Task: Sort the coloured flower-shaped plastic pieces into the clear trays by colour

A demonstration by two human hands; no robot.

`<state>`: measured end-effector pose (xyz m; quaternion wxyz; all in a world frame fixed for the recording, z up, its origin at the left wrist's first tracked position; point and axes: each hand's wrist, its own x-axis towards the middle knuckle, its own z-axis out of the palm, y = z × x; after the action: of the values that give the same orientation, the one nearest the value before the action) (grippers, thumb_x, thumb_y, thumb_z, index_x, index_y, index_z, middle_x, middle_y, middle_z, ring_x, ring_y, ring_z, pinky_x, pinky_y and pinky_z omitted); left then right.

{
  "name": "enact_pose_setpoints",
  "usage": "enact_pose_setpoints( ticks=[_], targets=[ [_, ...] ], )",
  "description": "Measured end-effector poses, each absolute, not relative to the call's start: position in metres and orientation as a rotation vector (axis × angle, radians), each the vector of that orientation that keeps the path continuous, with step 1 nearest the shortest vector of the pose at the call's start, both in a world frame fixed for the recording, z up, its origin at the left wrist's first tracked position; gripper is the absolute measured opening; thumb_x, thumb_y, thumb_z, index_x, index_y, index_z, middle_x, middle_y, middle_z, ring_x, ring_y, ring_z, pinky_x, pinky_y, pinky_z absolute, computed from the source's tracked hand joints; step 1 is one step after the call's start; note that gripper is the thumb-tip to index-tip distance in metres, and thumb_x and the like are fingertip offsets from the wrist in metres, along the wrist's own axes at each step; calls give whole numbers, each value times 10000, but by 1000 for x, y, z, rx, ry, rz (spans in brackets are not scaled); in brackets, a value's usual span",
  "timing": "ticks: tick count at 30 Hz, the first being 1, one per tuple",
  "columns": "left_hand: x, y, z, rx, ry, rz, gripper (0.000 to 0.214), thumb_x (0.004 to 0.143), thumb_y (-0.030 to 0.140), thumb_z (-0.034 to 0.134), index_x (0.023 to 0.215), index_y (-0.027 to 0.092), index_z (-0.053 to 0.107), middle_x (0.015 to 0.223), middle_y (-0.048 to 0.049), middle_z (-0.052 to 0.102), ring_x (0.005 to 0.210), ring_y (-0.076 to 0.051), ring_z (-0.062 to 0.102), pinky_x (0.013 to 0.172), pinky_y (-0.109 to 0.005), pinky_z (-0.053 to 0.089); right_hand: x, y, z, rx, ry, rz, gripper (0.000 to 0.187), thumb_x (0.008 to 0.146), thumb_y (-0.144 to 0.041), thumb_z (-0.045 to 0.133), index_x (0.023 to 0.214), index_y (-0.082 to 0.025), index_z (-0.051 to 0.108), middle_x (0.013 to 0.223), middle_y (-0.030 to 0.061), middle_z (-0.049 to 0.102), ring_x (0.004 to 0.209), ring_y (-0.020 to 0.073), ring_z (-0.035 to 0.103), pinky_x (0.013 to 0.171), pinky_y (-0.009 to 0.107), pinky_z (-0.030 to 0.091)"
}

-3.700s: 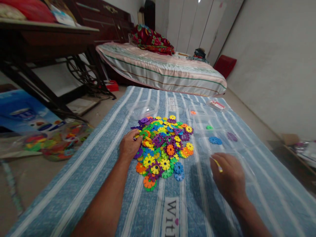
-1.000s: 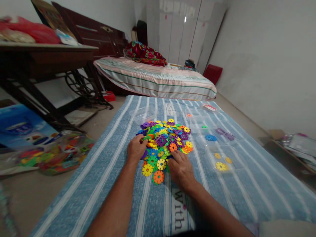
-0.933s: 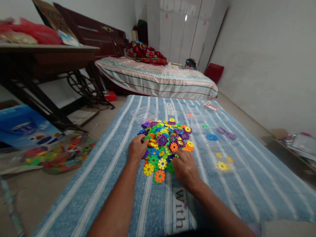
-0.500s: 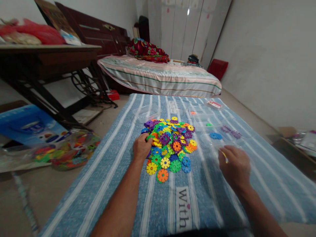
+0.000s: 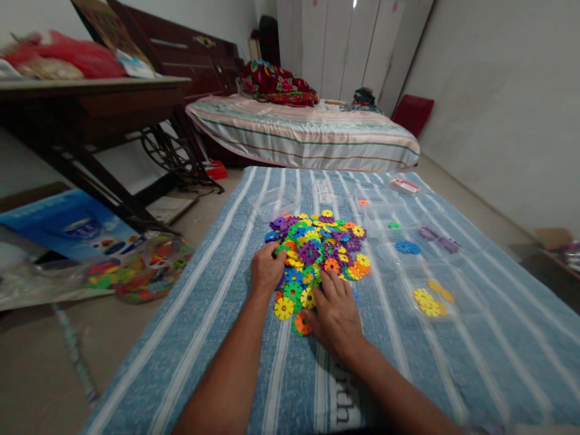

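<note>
A heap of flat, flower-shaped plastic discs [image 5: 317, 254] in several colours lies on a blue striped mat [image 5: 217, 302]. My left hand [image 5: 267, 269] rests curled at the heap's left edge, fingers closed among the pieces. My right hand [image 5: 335, 311] lies flat on the near edge of the heap, fingers stretched over the discs. To the right, clear shallow containers hold sorted pieces: yellow discs [image 5: 430, 299], a blue disc [image 5: 406, 247], purple discs [image 5: 437, 238], a green disc [image 5: 394, 225] and an orange disc [image 5: 362, 202].
A bed with a striped cover [image 5: 308, 130] stands beyond the mat. A dark table with iron legs [image 5: 104, 115] is at the left. A clear bag of coloured discs [image 5: 145, 269] and a blue box [image 5: 72, 223] lie on the floor at left.
My right hand came back from the yellow-disc container at the right to the near edge of the heap and now lies flat. The left hand stayed at the heap's left edge.
</note>
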<state>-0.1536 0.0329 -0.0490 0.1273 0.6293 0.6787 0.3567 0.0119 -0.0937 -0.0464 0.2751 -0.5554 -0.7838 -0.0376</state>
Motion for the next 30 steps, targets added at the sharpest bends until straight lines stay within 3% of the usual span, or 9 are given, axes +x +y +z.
enact_pose_setpoints(
  ticks=[5,9,14,19,26,30],
  targets=[
    [-151,30,-46,1805,1978,1031,166,805,306,544,877,237,677,988,-25,733,959,-193,649,892,-287,479,5,-90,-52,-1531,-2095,-83,252,851,-325,655,1012,-132,675,1321,212,565,1300,366,430,1018,546,380],
    [-151,30,-46,1795,1969,1039,159,800,297,544,869,244,676,999,-20,732,960,-189,649,892,-288,481,8,-92,-57,-1409,-2083,-134,163,914,-224,543,982,-160,676,1238,156,627,1267,302,475,1049,511,361],
    [-152,32,-48,1790,1970,1053,155,783,290,553,858,241,680,1007,-20,733,989,-200,650,918,-301,476,18,-93,-51,-1281,-1986,-222,184,906,-126,506,871,-195,672,1110,98,681,1187,246,543,1049,475,377],
    [-151,31,-47,1803,1973,1042,163,784,286,544,854,229,680,996,-32,733,983,-204,655,924,-301,475,55,-97,-30,-1258,-1910,-352,157,895,-136,531,855,-221,658,1048,74,705,1098,245,614,1004,481,424],
    [-151,33,-48,1807,1983,1049,161,776,270,551,865,235,680,1017,-24,737,995,-198,655,928,-284,477,160,-106,-9,-1560,-1718,-757,91,889,-188,577,827,-194,643,980,95,714,1014,267,658,949,499,471],
    [-153,34,-49,1806,1983,1047,197,776,277,552,910,231,688,1034,-27,736,997,-197,655,935,-285,478,187,-110,-12,-1653,-1641,-803,99,887,-245,594,829,-198,660,923,104,714,960,282,667,878,486,512]
  ],
)
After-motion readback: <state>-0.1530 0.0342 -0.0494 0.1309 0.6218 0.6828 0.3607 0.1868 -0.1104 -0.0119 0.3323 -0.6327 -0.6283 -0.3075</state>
